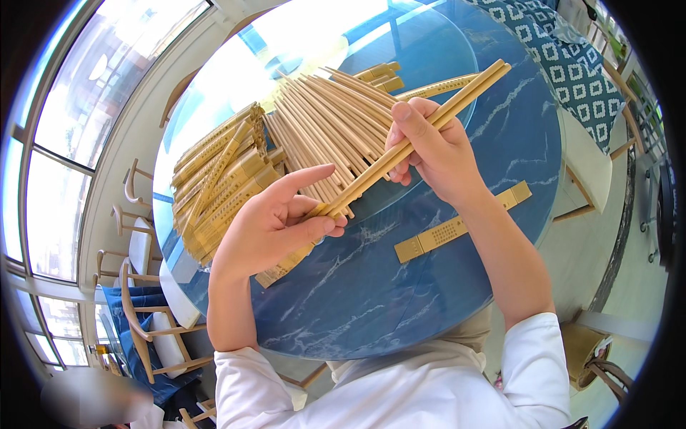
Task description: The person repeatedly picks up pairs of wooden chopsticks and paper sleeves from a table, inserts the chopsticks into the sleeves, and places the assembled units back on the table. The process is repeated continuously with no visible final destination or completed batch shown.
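Held chopsticks [382,168], a pair by the look, slant over the near R side of the loose chopstick pile [314,121], long axis near-L to far-R. L hand [268,225], at pile's near end, pinches their near tip btwn thumb + fingers, index stuck out; can't tell if a wrapper covers that tip. R hand [436,150], R of pile, grips them farther up, thumb on top. Pile sticks: slim, straight, smooth pale wood, approx. parallel. L of pile: wrapper stack [221,186], flat gold strips w/ dark print, heaped unevenly. Nearer than pile, to its R: single wrapper [432,242], flat. Under pile: round glass turntable [436,53], blue white-veined table [343,314].
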A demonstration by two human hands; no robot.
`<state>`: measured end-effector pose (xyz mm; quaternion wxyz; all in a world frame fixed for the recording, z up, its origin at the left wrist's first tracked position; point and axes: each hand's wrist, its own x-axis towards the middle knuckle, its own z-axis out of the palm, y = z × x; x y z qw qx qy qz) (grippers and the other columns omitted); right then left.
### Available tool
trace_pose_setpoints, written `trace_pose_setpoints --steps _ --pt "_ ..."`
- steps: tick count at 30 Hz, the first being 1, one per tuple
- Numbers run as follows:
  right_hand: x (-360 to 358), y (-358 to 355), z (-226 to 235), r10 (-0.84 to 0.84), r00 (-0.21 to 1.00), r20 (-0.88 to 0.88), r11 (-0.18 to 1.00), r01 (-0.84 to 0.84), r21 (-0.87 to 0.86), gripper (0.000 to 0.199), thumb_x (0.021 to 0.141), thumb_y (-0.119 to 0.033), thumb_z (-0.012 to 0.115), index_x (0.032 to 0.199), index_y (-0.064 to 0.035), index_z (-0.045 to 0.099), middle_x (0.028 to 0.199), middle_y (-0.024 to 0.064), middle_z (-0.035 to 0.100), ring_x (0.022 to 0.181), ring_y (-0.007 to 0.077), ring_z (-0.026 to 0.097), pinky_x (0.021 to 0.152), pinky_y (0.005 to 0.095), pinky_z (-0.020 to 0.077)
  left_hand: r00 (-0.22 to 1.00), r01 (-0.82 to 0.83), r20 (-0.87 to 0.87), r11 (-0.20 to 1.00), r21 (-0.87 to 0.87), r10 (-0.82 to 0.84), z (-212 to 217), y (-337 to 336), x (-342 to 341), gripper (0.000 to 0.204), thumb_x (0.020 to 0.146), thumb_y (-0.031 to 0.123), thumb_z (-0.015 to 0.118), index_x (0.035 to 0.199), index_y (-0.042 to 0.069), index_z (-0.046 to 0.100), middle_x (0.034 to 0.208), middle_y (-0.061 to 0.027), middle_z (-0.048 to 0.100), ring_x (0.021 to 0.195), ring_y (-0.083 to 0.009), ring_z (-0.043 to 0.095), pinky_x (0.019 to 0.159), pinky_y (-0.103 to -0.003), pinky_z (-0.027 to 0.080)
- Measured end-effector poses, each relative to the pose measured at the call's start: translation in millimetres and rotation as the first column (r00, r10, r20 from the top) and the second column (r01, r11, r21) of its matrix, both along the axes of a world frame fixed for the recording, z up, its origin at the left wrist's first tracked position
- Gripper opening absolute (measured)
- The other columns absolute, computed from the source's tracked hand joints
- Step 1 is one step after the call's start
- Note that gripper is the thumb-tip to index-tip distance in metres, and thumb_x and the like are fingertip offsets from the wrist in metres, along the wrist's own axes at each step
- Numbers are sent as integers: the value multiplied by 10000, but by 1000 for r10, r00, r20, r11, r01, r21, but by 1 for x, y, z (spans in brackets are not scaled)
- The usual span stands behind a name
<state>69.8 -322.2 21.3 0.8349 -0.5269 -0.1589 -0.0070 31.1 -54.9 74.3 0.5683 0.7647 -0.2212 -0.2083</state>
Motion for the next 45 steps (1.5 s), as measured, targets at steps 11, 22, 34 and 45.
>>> trace_pose_setpoints --steps 11,22,34,45 --pt "-3 5 5 -7 999 -49 1000 7 4 368 1058 -381 682 841 -89 628 665 5 635 547 70 635 474 224 490 999 54 5 998 41 -54 -3 2 2 659 975 -117 663 1583 -5 436 1046 -231 777 996 -245 785 884 -332 632" --pt "-1 1 5 -18 999 -41 999 16 -42 377 1071 -386 662 841 -93 605 667 41 628 529 126 630 467 272 492 989 146 30 983 -112 -144 -10 4 11 470 1085 -24 553 1550 -19 487 1155 -168 753 1101 -234 751 956 -356 610" --pt "-7 8 1 67 997 -35 995 -70 -76 363 1088 -390 633 878 -94 637 714 28 639 569 123 652 500 267 514 995 68 76 986 -153 -57 -16 -7 7 429 1101 -8 513 1530 -10 497 1161 -199 755 1079 -261 759 950 -361 611" --pt "-6 14 -2 94 991 -96 990 -103 -92 414 1080 -437 631 872 -80 662 642 5 612 577 80 621 523 235 489 1000 22 8 992 122 -24 -8 -1 8 412 1106 56 553 1499 -45 482 1161 -199 763 1070 -258 764 953 -371 607"
